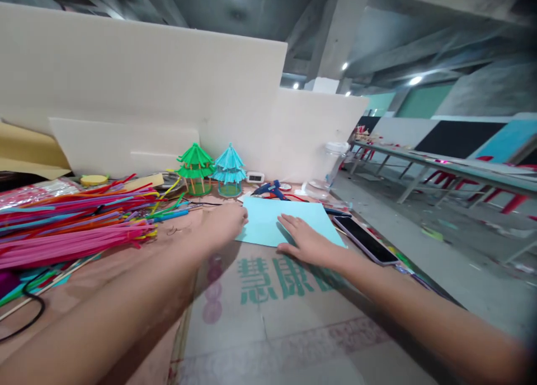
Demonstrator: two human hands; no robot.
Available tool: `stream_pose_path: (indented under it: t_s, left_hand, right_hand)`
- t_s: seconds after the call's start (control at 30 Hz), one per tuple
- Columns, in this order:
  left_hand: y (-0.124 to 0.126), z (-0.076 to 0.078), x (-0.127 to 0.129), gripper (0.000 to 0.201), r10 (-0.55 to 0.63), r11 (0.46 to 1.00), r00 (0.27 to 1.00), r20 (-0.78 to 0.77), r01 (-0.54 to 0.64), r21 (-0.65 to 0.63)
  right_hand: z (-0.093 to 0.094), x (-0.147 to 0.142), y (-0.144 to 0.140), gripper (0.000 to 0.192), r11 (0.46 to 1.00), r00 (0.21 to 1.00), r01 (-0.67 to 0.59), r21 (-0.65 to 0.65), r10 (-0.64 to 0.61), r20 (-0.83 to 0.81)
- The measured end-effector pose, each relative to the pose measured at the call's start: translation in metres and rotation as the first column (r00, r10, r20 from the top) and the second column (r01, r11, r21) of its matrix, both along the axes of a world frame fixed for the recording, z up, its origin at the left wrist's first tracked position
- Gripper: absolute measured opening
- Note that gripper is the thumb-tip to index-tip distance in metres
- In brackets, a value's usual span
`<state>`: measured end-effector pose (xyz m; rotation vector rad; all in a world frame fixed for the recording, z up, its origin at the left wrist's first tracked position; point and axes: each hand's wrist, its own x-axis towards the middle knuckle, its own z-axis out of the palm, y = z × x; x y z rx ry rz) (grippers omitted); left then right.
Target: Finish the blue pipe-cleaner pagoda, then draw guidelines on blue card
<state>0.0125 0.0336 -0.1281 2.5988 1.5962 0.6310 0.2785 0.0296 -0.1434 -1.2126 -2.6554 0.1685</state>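
Concrete beams and ceiling lights span a big workshop, with long tables (453,169) off to the right and white foam boards (138,77) walling the back of the near bench. That bench is covered with flattened cardboard (268,312) printed in green characters. On its left lies a thick heap of pipe cleaners (71,220), pink, red and mixed colours. A sheet of light blue paper (274,220) lies flat at the middle, unfolded and uncut as far as shows, so whatever is to be made from it looks barely begun. Two finished paper pagodas, one green (195,169) and one blue (229,171), stand behind it, beside a blue glue gun (271,189). A phone (366,239) lies just right of the sheet. The left hand (224,221) rests curled at the sheet's left edge, though I cannot tell whether it pinches the paper. The right hand (304,240) lies flat, fingers spread, pressing the sheet's near right part.
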Motion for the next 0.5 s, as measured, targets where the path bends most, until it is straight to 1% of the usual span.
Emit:
stream_pose_path:
  t_s: [0.07, 0.13, 0.23, 0.3, 0.37, 0.5]
  left_hand:
    - [0.012, -0.01, 0.017, 0.03, 0.002, 1.0, 0.999, -0.034, -0.002, -0.001]
    - [0.02, -0.021, 0.021, 0.031, 0.045, 0.999, 0.998, -0.045, -0.044, 0.015]
    - [0.025, -0.033, 0.009, 0.033, 0.156, 0.987, 0.987, -0.047, -0.154, 0.045]
    - [0.025, -0.038, -0.005, 0.034, 0.215, 0.975, 0.975, -0.049, -0.212, 0.062]
    - [0.025, -0.042, -0.015, 0.034, 0.24, 0.969, 0.969, -0.053, -0.236, 0.077]
    - [0.032, -0.046, -0.022, 0.033, 0.262, 0.961, 0.965, -0.027, -0.258, 0.1]
  right_hand:
    - [-0.012, 0.009, -0.007, 0.083, 0.998, 1.0, -0.012, -0.058, 0.014, 0.027]
    - [-0.017, 0.009, -0.024, 0.083, 0.991, 0.996, -0.076, -0.114, 0.082, 0.044]
    - [-0.013, 0.002, -0.051, 0.082, 0.967, 0.984, -0.164, -0.193, 0.176, 0.043]
    - [-0.009, -0.004, -0.059, 0.082, 0.961, 0.983, -0.17, -0.219, 0.18, 0.024]
    - [-0.008, -0.011, -0.057, 0.081, 0.964, 0.984, -0.173, -0.2, 0.175, -0.006]
    - [-0.014, -0.03, -0.037, 0.074, 0.974, 0.983, -0.183, -0.136, 0.177, -0.054]
